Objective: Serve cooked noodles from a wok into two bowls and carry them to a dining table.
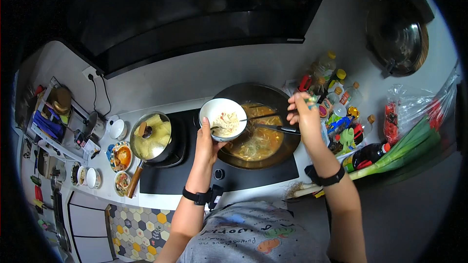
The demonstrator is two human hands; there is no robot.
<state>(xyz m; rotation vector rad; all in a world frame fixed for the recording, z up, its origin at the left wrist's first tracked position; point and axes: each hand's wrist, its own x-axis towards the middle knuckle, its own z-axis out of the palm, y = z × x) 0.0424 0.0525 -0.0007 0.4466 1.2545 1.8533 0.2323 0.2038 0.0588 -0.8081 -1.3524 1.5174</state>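
My left hand (208, 142) grips a white bowl (223, 104) by its near side, thumb over the rim. Pale shredded food (227, 122) with red bits lies inside it. The bowl is tilted above the left part of a large dark wok (292, 146). Brown-orange soup (261, 144) with pale strands fills the wok's bottom. Over the wok's right side, my right hand (304, 115) is closed on thin dark chopsticks (259, 116), whose tips reach the bowl; their coloured ends show past the fingers. A black-handled ladle (281, 128) leans in the wok below that hand.
Left of the wok, a glass-lidded pan (151, 137) with a wooden handle (135, 179) sits on the black cooktop (161, 184). Several bowls and a plate (120, 156) stand farther left. Bottles (327, 64), a leek (395, 148) and a plastic bag (413, 96) crowd the right. A range hood (204, 29) overhangs.
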